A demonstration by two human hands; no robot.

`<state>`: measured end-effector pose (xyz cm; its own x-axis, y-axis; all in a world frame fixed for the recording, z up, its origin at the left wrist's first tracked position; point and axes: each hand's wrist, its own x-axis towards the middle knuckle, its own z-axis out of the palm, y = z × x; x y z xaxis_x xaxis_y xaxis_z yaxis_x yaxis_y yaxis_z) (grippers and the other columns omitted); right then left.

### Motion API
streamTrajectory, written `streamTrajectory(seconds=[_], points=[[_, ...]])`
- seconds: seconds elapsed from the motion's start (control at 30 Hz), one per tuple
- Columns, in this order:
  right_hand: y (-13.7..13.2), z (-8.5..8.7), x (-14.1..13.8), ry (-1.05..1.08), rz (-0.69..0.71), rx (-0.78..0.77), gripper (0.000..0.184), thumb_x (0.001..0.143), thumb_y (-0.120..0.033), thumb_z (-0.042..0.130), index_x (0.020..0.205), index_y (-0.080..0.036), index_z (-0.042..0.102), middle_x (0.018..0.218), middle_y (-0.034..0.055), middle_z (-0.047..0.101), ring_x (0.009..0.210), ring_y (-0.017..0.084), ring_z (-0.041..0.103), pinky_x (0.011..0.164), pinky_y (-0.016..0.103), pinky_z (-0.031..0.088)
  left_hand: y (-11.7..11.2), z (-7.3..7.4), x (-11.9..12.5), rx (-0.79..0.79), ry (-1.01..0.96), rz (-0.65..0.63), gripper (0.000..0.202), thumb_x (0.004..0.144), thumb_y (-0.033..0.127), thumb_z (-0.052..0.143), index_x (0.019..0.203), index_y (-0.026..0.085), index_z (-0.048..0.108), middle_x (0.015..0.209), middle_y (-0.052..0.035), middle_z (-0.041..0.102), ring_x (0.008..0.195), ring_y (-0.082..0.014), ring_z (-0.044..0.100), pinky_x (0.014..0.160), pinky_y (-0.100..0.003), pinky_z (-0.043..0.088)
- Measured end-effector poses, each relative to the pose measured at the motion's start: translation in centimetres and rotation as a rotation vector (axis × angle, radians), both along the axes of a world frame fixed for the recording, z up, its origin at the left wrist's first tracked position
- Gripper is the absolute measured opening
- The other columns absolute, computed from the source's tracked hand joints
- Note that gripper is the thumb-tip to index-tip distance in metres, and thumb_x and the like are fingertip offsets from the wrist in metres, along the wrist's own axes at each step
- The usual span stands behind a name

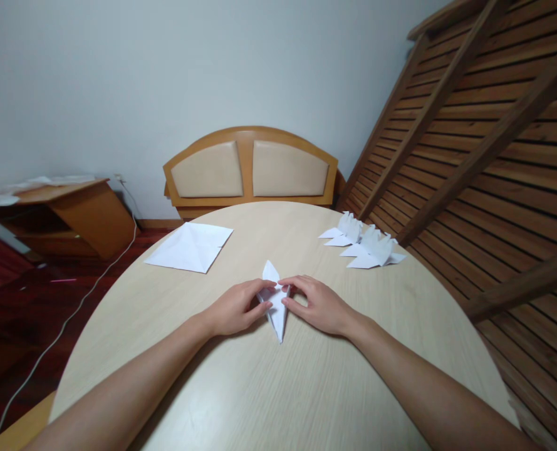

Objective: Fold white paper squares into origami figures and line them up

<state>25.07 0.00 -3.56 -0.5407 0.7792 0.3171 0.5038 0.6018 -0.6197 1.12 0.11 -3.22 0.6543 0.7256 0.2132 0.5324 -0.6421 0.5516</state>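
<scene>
A narrow diamond of folded white paper (278, 316) lies on the round table (278, 394), one tip toward me and the other pointing away. On its left edge, my left hand (237, 307) grips with the thumb and fingertips. From the opposite side, the thumb and fingers of my right hand (321, 305) hold the right edge. The fingertips of both hands rest near the paper's middle and cover part of its folds.
White paper sheets with creases (188, 247) lie at the table's far left. Several folded paper figures (369, 246) stand in rows at the far right. Behind the table is a padded headboard (245, 166); wooden slats (508, 138) lean on the right. A cable (85, 297) crosses the floor.
</scene>
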Motion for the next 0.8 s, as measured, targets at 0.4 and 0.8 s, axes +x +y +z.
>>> streamTrajectory(seconds=[0.4, 0.8], points=[[0.1, -0.1, 0.6, -0.042, 0.032, -0.019, 0.035, 0.095, -0.027, 0.060, 0.130, -0.023, 0.062, 0.127, 0.0093, 0.068, 0.114, 0.022, 0.062, 0.100, 0.040, 0.048, 0.4, 0.1, -1.2, -0.029, 0.026, -0.061, 0.040, 0.096, 0.033, 0.053, 0.134, 0.020, 0.052, 0.129, -0.0108, 0.066, 0.109, -0.0241, 0.065, 0.095, -0.039, 0.051], [0.4, -0.1, 0.9, -0.065, -0.024, -0.039, 0.015, 0.093, -0.024, 0.061, 0.102, -0.021, 0.072, 0.101, 0.0051, 0.073, 0.094, 0.019, 0.065, 0.085, 0.032, 0.049, 0.7, 0.3, -1.6, 0.017, 0.021, -0.126, 0.017, 0.093, 0.024, 0.055, 0.105, 0.021, 0.066, 0.129, -0.0078, 0.068, 0.125, -0.0235, 0.058, 0.103, -0.037, 0.046]])
